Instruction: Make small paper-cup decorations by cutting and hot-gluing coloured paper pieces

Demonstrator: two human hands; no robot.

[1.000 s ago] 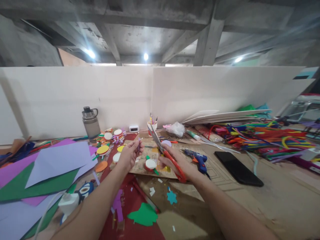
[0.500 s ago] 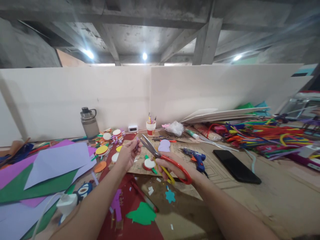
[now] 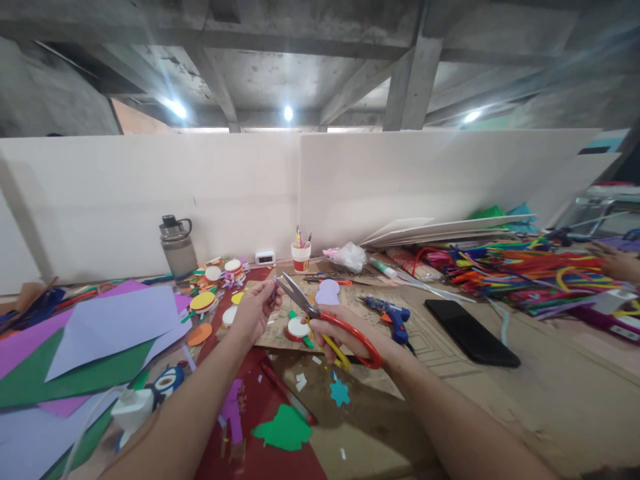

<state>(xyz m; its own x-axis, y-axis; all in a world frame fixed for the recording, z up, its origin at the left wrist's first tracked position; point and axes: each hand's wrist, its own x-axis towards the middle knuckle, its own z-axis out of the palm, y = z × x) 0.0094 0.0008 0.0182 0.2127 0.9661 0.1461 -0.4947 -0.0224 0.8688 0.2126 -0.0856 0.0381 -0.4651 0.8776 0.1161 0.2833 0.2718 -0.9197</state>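
Observation:
My left hand (image 3: 254,312) is closed in a pinch on a small purple piece (image 3: 274,285), mostly hidden by the fingers. My right hand (image 3: 357,316) grips a pair of scissors (image 3: 299,292) with red and yellow handles. Their blades are parted and point toward the left fingertips. Just below the blades lies a small white-topped drum shape (image 3: 299,327) with a red side and green strips. A lavender paper cutout (image 3: 328,292) rests behind the right hand. Nearer me are a green paper scrap (image 3: 283,428) and a teal paper flower (image 3: 339,393).
Coloured sheets (image 3: 115,327) spread over the left side, with a bottle (image 3: 178,250) behind. A blue glue gun (image 3: 397,320) and black phone (image 3: 470,332) lie right. Colourful pipe cleaners (image 3: 540,267) are heaped beyond, where another person's hand (image 3: 623,265) reaches in.
The scissor blades stay parted near my left fingertips, with hardly any shift. Another person's hand has come into view at the far right, over the colourful heap.

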